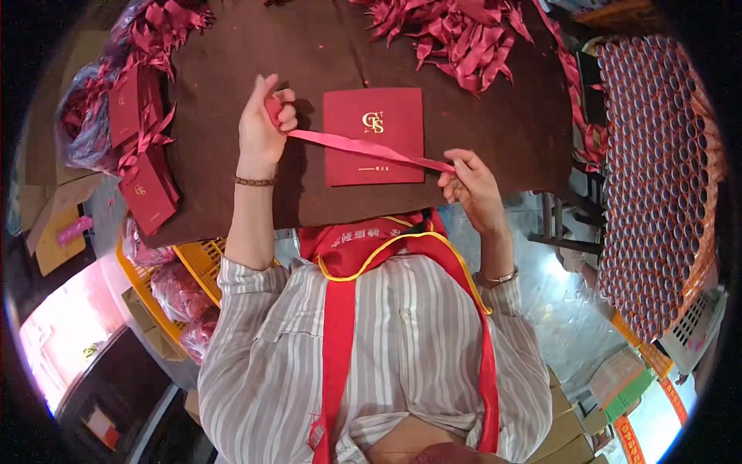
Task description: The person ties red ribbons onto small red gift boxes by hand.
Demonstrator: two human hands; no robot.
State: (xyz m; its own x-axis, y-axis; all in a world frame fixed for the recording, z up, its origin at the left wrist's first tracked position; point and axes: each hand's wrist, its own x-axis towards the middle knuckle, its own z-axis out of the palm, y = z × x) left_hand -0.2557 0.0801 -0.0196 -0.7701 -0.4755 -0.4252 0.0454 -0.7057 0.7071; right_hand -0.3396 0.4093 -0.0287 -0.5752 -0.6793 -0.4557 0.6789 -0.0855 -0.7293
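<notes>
The left hand is closed around one part of a pink-red ribbon, and a bit of the ribbon bulges between the fingers. The right hand pinches the same ribbon between the thumb and fingers. Between the two hands, the ribbon is stretched in a slanting line, lower on the right side.

Under this line, a square red card with gold print lies flat on the brown table, squarely before the person. The ribbon crosses over its face; whether it touches the card, I cannot tell. No knot or bow is seen on this card, so I judge that its ribbon work is only at the beginning: the ribbon is taken and spread, but not yet fastened.

Farther out, at the left table edge, lie an upper group of red cards and a lower group of red cards. Ribbon lies on or beside them, so some of these may be finished, though the attachment is not clear. At the far side, a large heap of ribbons and another ribbon heap at the far left suggest a considerable supply; which pieces are unused, I cannot tell.
</notes>
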